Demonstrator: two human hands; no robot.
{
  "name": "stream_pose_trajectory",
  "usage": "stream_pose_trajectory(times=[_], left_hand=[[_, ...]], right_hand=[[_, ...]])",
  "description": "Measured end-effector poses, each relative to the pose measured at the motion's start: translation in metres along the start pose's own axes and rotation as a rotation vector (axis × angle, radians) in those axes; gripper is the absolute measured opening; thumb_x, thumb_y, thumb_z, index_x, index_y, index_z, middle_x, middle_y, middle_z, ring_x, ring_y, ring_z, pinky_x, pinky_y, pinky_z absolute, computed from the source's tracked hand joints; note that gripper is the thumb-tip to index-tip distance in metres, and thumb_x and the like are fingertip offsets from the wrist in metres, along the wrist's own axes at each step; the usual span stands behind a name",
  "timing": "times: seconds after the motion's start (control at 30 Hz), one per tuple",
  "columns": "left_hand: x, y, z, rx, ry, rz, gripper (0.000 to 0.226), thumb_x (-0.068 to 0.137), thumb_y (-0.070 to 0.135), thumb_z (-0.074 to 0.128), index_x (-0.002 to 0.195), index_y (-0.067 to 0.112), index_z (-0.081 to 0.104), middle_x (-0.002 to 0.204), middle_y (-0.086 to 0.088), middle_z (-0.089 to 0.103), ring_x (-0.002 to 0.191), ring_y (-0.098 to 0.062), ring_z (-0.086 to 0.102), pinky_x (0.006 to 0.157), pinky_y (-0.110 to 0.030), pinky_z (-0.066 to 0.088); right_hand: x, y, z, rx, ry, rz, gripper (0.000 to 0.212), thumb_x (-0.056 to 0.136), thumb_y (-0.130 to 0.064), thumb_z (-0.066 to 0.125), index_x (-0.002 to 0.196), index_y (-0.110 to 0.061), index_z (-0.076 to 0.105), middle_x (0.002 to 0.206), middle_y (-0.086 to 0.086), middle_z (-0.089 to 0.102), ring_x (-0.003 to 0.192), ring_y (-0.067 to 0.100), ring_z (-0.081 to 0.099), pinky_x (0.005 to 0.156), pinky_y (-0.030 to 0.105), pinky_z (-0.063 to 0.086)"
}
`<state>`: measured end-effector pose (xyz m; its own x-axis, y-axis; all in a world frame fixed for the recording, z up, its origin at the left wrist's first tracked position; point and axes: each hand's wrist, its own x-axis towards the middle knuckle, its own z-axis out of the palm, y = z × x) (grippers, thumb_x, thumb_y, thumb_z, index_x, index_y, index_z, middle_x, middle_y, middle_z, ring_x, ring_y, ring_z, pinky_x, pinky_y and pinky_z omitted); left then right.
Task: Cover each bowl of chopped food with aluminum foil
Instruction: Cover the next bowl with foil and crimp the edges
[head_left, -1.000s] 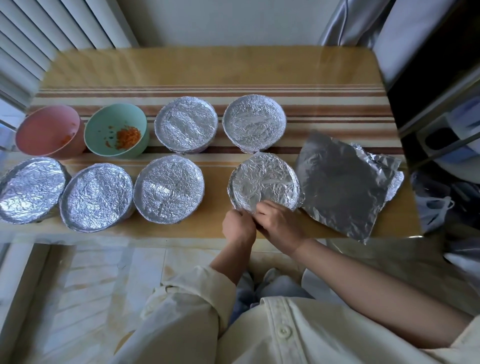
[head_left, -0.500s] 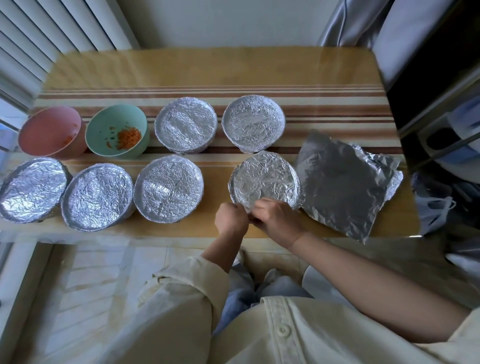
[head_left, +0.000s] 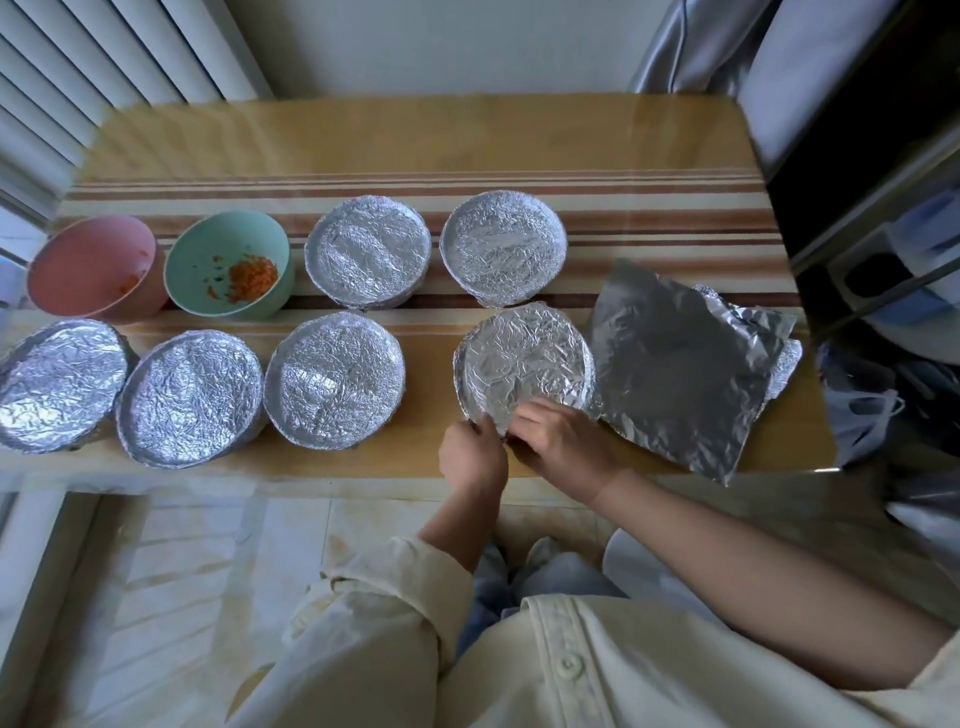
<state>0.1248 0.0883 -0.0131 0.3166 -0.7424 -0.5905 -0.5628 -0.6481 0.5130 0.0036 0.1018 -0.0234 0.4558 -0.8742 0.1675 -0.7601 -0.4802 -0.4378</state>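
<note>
Several foil-covered bowls stand in two rows on the table. The nearest one, a foil-covered bowl (head_left: 524, 358), is at the front right. My left hand (head_left: 474, 453) pinches the foil at its near left rim. My right hand (head_left: 561, 441) lies over the near rim, fingers curled on the foil edge. Two bowls are uncovered at the back left: a green bowl (head_left: 228, 265) with chopped orange food and a pink bowl (head_left: 91, 267) with a few orange bits.
A stack of loose foil sheets (head_left: 685, 364) lies at the table's right front, touching the bowl I handle. The wooden table (head_left: 415, 140) has a striped runner. A dark shelf unit (head_left: 883, 249) stands to the right, blinds to the left.
Both hands have shifted slightly up and left along the near rim of the front right bowl, still working the foil edge.
</note>
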Motion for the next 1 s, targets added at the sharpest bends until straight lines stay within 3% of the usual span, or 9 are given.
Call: stream_pose_trajectory(times=[0.1, 0.23, 0.37, 0.5, 0.7, 0.8, 1.0], left_hand=[[0.006, 0.000, 0.003, -0.021, -0.017, -0.029, 0.043, 0.103, 0.023, 0.037, 0.095, -0.007, 0.068, 0.099, -0.024, 0.070, 0.098, -0.040, 0.065, 0.080, -0.037, 0.049], [0.015, 0.000, -0.002, -0.059, -0.032, -0.018, 0.041, 0.100, 0.024, 0.042, 0.090, -0.006, 0.067, 0.095, -0.026, 0.070, 0.094, -0.041, 0.066, 0.081, -0.039, 0.051], [0.013, -0.005, -0.002, -0.043, -0.051, -0.035, 0.050, 0.098, 0.040, 0.045, 0.094, -0.004, 0.069, 0.095, -0.022, 0.071, 0.095, -0.039, 0.065, 0.082, -0.037, 0.049], [0.013, -0.007, -0.002, 0.018, -0.061, -0.006, 0.043, 0.099, 0.027, 0.040, 0.093, -0.003, 0.071, 0.096, -0.020, 0.072, 0.094, -0.037, 0.066, 0.077, -0.035, 0.048], [0.015, -0.005, -0.008, 0.057, -0.048, 0.028, 0.047, 0.099, 0.034, 0.039, 0.095, -0.003, 0.067, 0.098, -0.020, 0.069, 0.096, -0.037, 0.063, 0.071, -0.033, 0.039], [0.015, -0.009, -0.010, 0.078, -0.053, 0.054, 0.043, 0.098, 0.029, 0.040, 0.090, -0.003, 0.068, 0.095, -0.019, 0.071, 0.093, -0.037, 0.065, 0.071, -0.035, 0.044], [0.026, -0.006, -0.020, 0.152, -0.028, 0.092, 0.035, 0.095, 0.024, 0.043, 0.089, -0.001, 0.067, 0.095, -0.020, 0.070, 0.092, -0.038, 0.064, 0.066, -0.030, 0.037]], right_hand=[[0.001, -0.001, 0.003, 0.007, -0.011, 0.011, 0.025, 0.066, 0.004, 0.077, 0.065, -0.008, 0.054, 0.070, 0.006, 0.051, 0.067, 0.024, 0.052, 0.053, 0.031, 0.037], [0.006, -0.003, 0.005, 0.038, 0.002, 0.028, 0.027, 0.064, 0.006, 0.077, 0.065, -0.007, 0.053, 0.068, 0.007, 0.051, 0.065, 0.025, 0.052, 0.052, 0.030, 0.038], [0.007, -0.005, 0.003, 0.040, 0.033, 0.021, 0.027, 0.063, 0.005, 0.077, 0.065, -0.007, 0.053, 0.066, 0.007, 0.050, 0.063, 0.025, 0.052, 0.050, 0.030, 0.038], [0.007, -0.010, 0.004, 0.052, 0.056, 0.010, 0.027, 0.062, 0.005, 0.079, 0.067, -0.007, 0.055, 0.065, 0.007, 0.050, 0.061, 0.027, 0.053, 0.048, 0.028, 0.037], [0.010, -0.009, 0.006, 0.016, 0.062, 0.034, 0.030, 0.060, 0.004, 0.081, 0.064, -0.008, 0.054, 0.066, 0.006, 0.050, 0.062, 0.024, 0.052, 0.051, 0.024, 0.031], [0.010, -0.010, 0.008, 0.022, 0.049, 0.023, 0.028, 0.062, 0.003, 0.082, 0.065, -0.007, 0.056, 0.067, 0.006, 0.051, 0.063, 0.024, 0.053, 0.050, 0.026, 0.035], [0.008, 0.003, 0.005, 0.062, -0.016, 0.006, 0.027, 0.068, -0.025, 0.085, 0.078, -0.009, 0.065, 0.079, 0.003, 0.056, 0.076, 0.021, 0.055, 0.060, 0.030, 0.044]])
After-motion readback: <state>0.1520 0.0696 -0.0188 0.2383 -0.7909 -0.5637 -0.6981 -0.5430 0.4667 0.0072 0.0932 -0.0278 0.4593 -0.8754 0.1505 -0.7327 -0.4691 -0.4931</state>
